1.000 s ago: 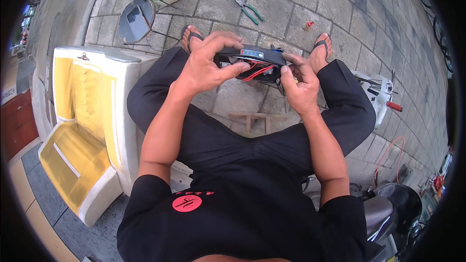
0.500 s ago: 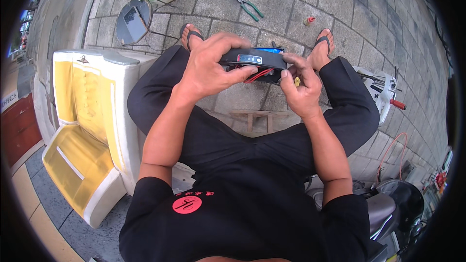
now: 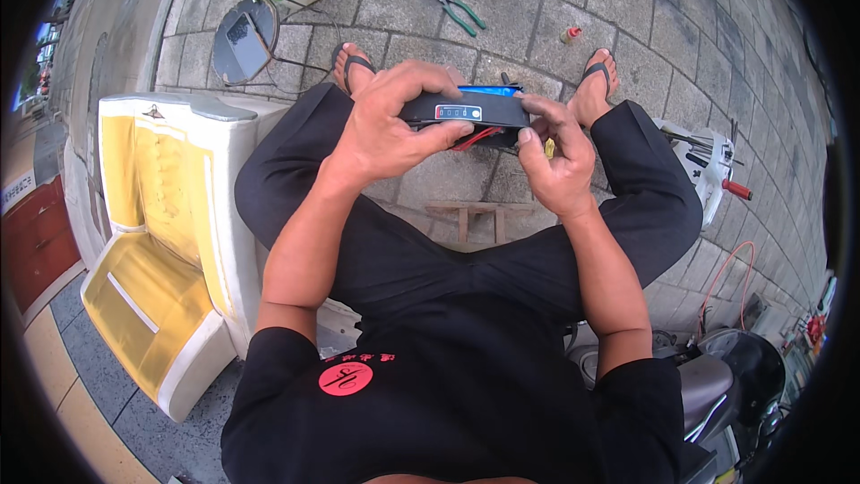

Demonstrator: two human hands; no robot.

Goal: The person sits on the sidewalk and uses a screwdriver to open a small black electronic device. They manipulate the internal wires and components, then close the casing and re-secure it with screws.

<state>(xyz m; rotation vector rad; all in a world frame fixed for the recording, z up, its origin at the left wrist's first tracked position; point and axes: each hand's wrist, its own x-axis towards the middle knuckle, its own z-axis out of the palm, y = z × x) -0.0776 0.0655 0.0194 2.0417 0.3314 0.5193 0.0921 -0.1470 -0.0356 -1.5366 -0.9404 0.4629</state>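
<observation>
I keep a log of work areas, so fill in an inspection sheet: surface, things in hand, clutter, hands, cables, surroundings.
Surface: grey rectangular stone paving.
Things in hand: long black casing with a small light-edged panel; bright blue part just beyond it.
Clutter: green-handled metal pliers, small reddish bottle, and round dark disc bearing a dark rectangular object.
Hands: left hand and right hand grip opposite ends of the casing.
Cables: thin red wires below the casing; thin dark cable beside the disc; thin orange-red line at right, kind unclear.
Surroundings: yellow-and-white padded seat at left.
</observation>
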